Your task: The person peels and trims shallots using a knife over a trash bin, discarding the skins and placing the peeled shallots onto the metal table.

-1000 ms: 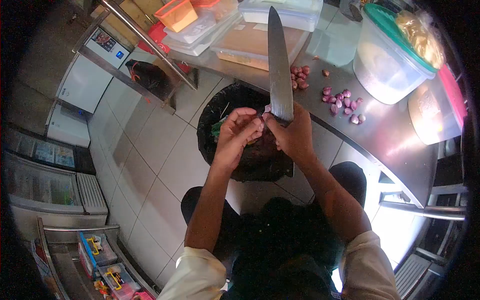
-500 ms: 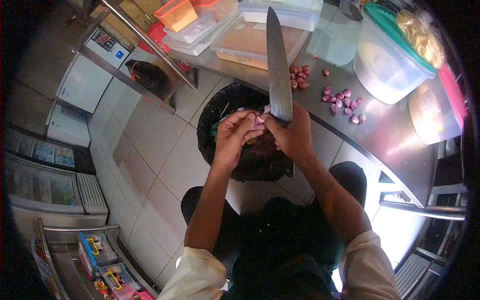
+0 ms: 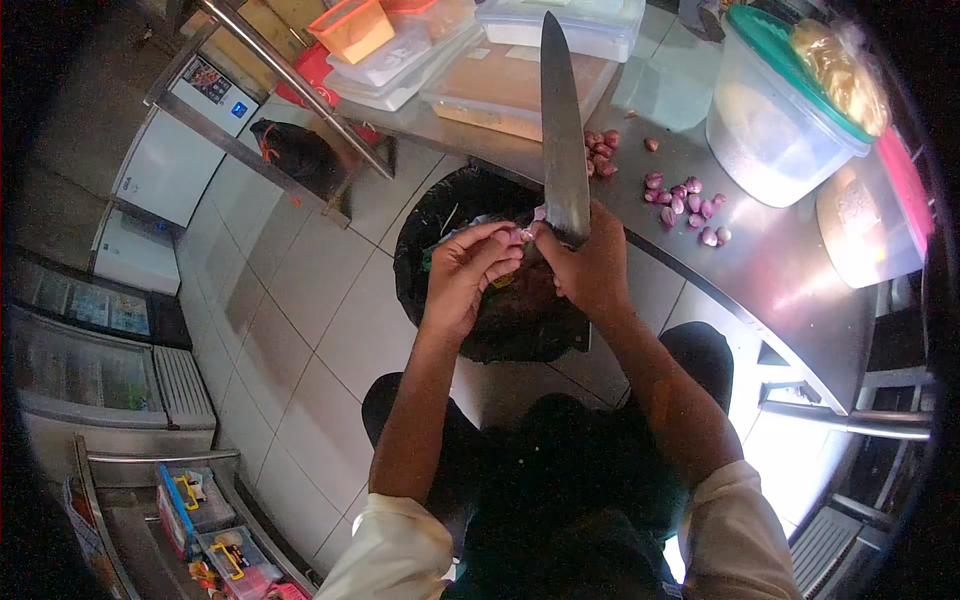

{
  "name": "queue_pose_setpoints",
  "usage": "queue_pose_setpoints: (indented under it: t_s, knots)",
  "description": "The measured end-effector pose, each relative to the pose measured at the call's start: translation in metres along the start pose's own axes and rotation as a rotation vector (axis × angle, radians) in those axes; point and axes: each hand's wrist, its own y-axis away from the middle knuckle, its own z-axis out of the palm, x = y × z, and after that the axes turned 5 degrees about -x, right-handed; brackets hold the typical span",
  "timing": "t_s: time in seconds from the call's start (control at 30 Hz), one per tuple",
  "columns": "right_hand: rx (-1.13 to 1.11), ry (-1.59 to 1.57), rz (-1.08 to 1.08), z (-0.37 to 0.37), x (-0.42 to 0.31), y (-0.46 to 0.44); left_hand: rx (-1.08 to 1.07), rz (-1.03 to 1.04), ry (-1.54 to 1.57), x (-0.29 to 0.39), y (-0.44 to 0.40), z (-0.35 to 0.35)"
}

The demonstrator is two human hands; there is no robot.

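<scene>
A person holds a small pinkish-purple shallot [image 3: 517, 237] between the two hands, above a bin [image 3: 530, 345] lined with a black bag. The fingers of the left hand [image 3: 466, 272] pinch the shallot between thumb and fingertips. The right hand [image 3: 597, 265] is wrapped round the handle end of a large knife [image 3: 563, 130], its fingers closed and its thumb reaching toward the shallot — whether that thumb touches it is too small to tell. The blade points away from the person, and a pale pink scrap [image 3: 540, 213] shows beside its lower end.

The bin stands on the tiled floor [image 3: 300, 340], just beside a metal table [image 3: 760, 290]. On the table, a cluster of purple shallots [image 3: 686, 203] lies near the edge; a heap of reddish-brown bulbs [image 3: 603, 155] sits beside the blade in this view, with a single brown bulb [image 3: 651, 145] slightly apart. Farther right stand a clear tub [image 3: 765, 150] with a green lid and another tub [image 3: 850, 235] with a pink lid. A flat lidded container [image 3: 490, 85] rests at the table's far side, near an orange box [image 3: 352, 32].
</scene>
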Motion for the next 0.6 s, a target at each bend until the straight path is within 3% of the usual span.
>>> queue_pose_setpoints:
  t_s: [0.27,0.37,0.43,0.6]
  knots:
    - [0.042,-0.045,-0.044,-0.003,0.001,-0.002,0.063,-0.018,0.085,-0.003,-0.003,-0.008]
    - [0.081,0.016,-0.01,-0.005,-0.005,0.0,0.094,-0.035,0.086,-0.001,-0.003,-0.006]
    - [0.102,0.255,-0.142,-0.008,-0.01,0.003,0.114,-0.055,0.095,0.0,-0.002,-0.007]
    - [-0.028,0.302,-0.015,-0.005,0.001,0.002,0.081,-0.086,0.16,-0.003,-0.003,-0.013]
